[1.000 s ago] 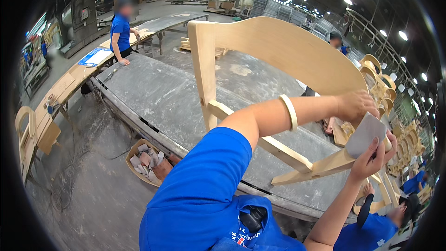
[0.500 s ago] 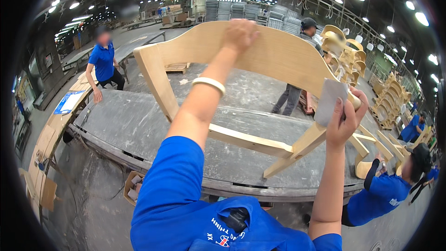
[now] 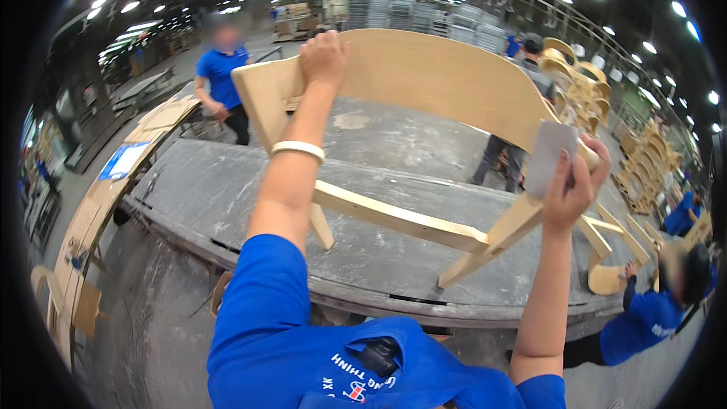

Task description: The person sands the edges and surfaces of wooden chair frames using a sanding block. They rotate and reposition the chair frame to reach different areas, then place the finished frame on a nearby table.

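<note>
A pale wooden chair frame (image 3: 432, 76) with a wide curved backrest stands on the grey worktable (image 3: 363, 273) in front of me. Near its upper left corner, my left hand (image 3: 324, 59) is closed over the backrest's top edge. My right hand (image 3: 575, 185) pinches a grey sheet of sandpaper (image 3: 550, 157) with thumb and fingers, at the right end of the backrest. The sheet lies against the wood there and hides part of that corner. Some right fingertips are behind the frame's end.
A co-worker (image 3: 223, 72) in blue stands beyond the table's left end, by a long wooden bench (image 3: 98, 189). Another person (image 3: 644, 318) handles chair parts at right. Someone in grey (image 3: 534, 68) stands behind the backrest. Stacked curved chair parts (image 3: 644, 159) fill the right background.
My left hand has slid left along the top edge, from near the backrest's middle to its left part. The right hand still holds the sandpaper at the right end.
</note>
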{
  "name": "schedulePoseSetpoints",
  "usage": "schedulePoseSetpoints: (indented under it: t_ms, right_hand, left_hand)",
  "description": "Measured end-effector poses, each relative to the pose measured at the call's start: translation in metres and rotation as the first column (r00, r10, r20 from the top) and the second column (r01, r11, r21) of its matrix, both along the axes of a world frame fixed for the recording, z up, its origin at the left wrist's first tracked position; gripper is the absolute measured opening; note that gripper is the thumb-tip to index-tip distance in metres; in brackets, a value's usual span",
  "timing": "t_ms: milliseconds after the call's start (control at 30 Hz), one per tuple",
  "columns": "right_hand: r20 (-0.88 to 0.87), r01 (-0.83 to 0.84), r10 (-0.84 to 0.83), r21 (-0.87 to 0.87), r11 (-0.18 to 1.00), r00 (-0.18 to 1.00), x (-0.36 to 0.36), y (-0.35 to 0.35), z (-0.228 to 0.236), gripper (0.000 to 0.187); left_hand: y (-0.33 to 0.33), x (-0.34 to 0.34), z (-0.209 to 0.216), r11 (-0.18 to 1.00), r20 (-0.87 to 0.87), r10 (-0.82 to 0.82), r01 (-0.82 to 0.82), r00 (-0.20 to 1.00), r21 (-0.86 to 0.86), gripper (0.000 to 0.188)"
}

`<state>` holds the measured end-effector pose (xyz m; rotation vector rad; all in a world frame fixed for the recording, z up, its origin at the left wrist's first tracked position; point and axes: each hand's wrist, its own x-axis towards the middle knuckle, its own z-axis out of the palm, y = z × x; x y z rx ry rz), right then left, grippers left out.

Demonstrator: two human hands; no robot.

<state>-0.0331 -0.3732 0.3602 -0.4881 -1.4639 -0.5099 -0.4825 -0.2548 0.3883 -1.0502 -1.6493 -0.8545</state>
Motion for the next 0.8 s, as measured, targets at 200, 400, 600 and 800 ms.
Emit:
schedulePoseSetpoints:
  t_ms: [200,400,600,800]
  right_hand:
    - [0.018,0.017,-0.018,0.065,0.998,1.000,0.000,-0.020,-0.005,0.012]
    - [0.006,-0.111,0.111,0.019,0.994,0.994,0.016,-0.009,-0.015,0.014]
    - [0.012,-0.148,0.149,-0.034,0.988,0.989,0.025,-0.006,-0.020,0.015]
    - [0.010,-0.160,0.160,0.034,0.987,0.987,0.030,-0.022,-0.033,0.016]
  left_hand:
    - [-0.032,-0.005,-0.003,0.991,-0.099,-0.024,0.037,0.995,0.127,0.042]
    - [-0.058,0.003,-0.009,0.994,-0.106,0.075,-0.065,0.992,0.091,0.049]
    - [-0.136,0.052,0.005,0.895,-0.292,-0.269,0.350,0.918,0.277,0.061]
    - [-0.260,0.037,-0.061,0.632,0.002,-0.497,0.361,0.868,0.686,0.063]
